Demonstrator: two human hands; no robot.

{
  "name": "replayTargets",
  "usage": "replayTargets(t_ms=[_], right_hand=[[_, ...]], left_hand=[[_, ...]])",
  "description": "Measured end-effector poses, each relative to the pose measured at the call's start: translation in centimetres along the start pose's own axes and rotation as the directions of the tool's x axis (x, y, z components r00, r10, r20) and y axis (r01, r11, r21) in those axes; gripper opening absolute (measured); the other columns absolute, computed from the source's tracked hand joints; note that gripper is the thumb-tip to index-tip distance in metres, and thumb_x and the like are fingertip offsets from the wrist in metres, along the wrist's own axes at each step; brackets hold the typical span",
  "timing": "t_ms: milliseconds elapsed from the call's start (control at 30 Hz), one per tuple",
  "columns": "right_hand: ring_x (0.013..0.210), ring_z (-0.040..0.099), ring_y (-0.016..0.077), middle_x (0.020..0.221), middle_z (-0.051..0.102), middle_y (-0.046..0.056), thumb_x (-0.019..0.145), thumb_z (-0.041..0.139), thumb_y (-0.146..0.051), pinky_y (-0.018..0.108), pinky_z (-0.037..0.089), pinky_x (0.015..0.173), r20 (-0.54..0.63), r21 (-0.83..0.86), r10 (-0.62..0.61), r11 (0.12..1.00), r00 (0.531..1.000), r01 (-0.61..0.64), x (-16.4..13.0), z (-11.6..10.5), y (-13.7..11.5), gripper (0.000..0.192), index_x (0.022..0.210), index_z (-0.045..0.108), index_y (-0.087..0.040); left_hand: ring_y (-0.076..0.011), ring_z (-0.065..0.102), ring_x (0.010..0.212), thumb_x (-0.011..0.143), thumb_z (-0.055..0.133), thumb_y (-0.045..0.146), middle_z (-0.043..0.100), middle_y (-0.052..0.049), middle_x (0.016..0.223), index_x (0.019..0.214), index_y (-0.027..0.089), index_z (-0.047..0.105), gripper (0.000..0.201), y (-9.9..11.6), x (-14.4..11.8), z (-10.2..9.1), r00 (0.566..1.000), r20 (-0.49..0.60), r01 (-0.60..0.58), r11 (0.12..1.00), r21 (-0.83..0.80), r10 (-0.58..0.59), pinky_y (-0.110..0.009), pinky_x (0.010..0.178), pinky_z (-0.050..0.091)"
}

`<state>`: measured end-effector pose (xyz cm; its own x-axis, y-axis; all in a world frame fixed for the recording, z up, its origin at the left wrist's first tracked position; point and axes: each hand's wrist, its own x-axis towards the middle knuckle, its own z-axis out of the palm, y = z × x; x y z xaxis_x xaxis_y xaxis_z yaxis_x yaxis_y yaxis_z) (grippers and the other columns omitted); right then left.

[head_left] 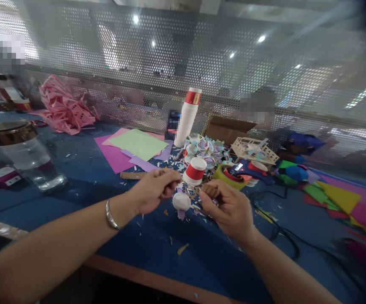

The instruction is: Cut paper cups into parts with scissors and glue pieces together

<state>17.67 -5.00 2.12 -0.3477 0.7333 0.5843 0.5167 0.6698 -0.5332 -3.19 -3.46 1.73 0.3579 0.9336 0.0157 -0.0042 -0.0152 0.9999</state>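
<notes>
My right hand (pixel 230 209) pinches a small brown piece of cardboard (pixel 211 191) between thumb and fingers. Opposite it, my left hand (pixel 157 188) has its fingers curled together; whatever they may hold is too small or hidden to make out. Just beyond the hands, a red and white paper cup (pixel 195 172) stands upside down among paper scraps. Below and between the hands is a white round piece (pixel 181 202) with a bit of purple paper under it.
A tall stack of paper cups (pixel 187 120) leans behind a pile of cut paper shapes (pixel 206 147). Coloured sheets (pixel 138 144) lie left, near a water-filled plastic cup (pixel 40 162). To the right are a yellow tape roll (pixel 225 175), a wooden tray (pixel 254 151) and a black cable (pixel 289 234).
</notes>
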Motion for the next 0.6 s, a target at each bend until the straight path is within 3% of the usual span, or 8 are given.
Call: replayTargets(t_ms=[67,133,200,267,367,433,467,600], right_hand=[[0.053,0.042,0.0105,0.061,0.047,-0.004,0.092,0.060,-0.027,0.026,0.036,0.052,0.025,0.081,0.059,0.995,0.998,-0.060,0.1,-0.3,0.2,0.020,0.073,0.055,-0.021],[0.054,0.042,0.0108,0.061,0.047,-0.004,0.093,0.059,-0.029,0.026,0.036,0.051,0.107,0.185,0.108,0.975,0.988,-0.126,0.4,-0.2,0.4,0.022,0.073,0.054,-0.020],[0.055,0.042,0.0108,0.061,0.047,-0.004,0.093,0.059,-0.032,0.026,0.036,0.052,0.210,0.248,0.140,0.950,0.968,-0.191,0.6,0.0,0.7,0.025,0.072,0.054,-0.020],[0.055,0.041,0.0108,0.062,0.046,-0.004,0.094,0.059,-0.034,0.026,0.035,0.053,0.297,0.255,0.168,0.935,0.940,-0.248,0.7,0.2,0.9,0.027,0.072,0.053,-0.020],[0.058,0.043,0.0114,0.064,0.048,-0.003,0.093,0.059,-0.035,0.026,0.035,0.055,0.387,0.225,0.199,0.926,0.900,-0.302,0.8,0.4,1.0,0.026,0.073,0.054,-0.020],[0.059,0.043,0.0116,0.064,0.049,-0.003,0.092,0.059,-0.034,0.026,0.035,0.056,0.424,0.202,0.204,0.928,0.882,-0.312,0.8,0.4,1.1,0.026,0.071,0.052,-0.020],[0.059,0.043,0.0114,0.064,0.049,-0.003,0.091,0.059,-0.033,0.026,0.034,0.056,0.434,0.189,0.202,0.933,0.878,-0.307,0.8,0.5,1.1,0.026,0.070,0.051,-0.020],[0.057,0.040,0.0102,0.060,0.046,-0.005,0.086,0.061,-0.028,0.024,0.031,0.054,0.441,0.136,0.159,0.961,0.883,-0.241,0.7,0.6,1.2,0.024,0.067,0.050,-0.019]], left_hand=[[-0.0077,0.039,0.049,0.085,0.060,0.039,0.047,0.004,0.058,0.069,0.020,0.053,0.025,0.0,0.5,-1.7,0.991,-0.131,-0.001,0.996,0.088,0.013,-0.025,0.046,0.026],[-0.0094,0.044,0.052,0.082,0.064,0.033,0.052,0.003,0.056,0.067,0.019,0.059,0.022,-0.2,0.9,-3.4,0.997,-0.061,-0.029,0.935,0.352,0.054,-0.025,0.049,0.029],[-0.0095,0.041,0.051,0.081,0.065,0.028,0.048,0.003,0.051,0.056,0.018,0.057,0.028,-0.6,1.3,-4.8,0.992,0.073,-0.123,0.814,0.567,0.099,-0.026,0.051,0.027],[-0.0114,0.041,0.053,0.078,0.068,0.026,0.048,0.002,0.051,0.054,0.019,0.061,0.027,-0.9,1.4,-5.6,0.987,0.076,-0.155,0.706,0.691,0.142,-0.027,0.054,0.028],[-0.0180,0.054,0.074,0.079,0.072,0.031,0.062,-0.004,0.074,0.078,0.019,0.074,0.013,-0.7,1.1,-5.0,0.953,0.028,-0.221,0.628,0.746,0.302,-0.028,0.066,0.038],[-0.0199,0.058,0.086,0.086,0.068,0.039,0.067,-0.009,0.094,0.101,0.017,0.073,0.027,-0.3,0.8,-3.7,0.935,0.051,-0.287,0.661,0.693,0.352,-0.029,0.072,0.042],[-0.0191,0.059,0.086,0.089,0.066,0.041,0.067,-0.010,0.100,0.107,0.017,0.071,0.031,-0.1,0.5,-3.0,0.944,0.101,-0.305,0.708,0.637,0.316,-0.029,0.071,0.043],[-0.0166,0.062,0.079,0.087,0.071,0.038,0.068,-0.005,0.089,0.106,0.017,0.064,0.030,0.0,-0.2,-0.6,0.951,0.215,-0.297,0.856,0.424,0.223,-0.027,0.066,0.046]])
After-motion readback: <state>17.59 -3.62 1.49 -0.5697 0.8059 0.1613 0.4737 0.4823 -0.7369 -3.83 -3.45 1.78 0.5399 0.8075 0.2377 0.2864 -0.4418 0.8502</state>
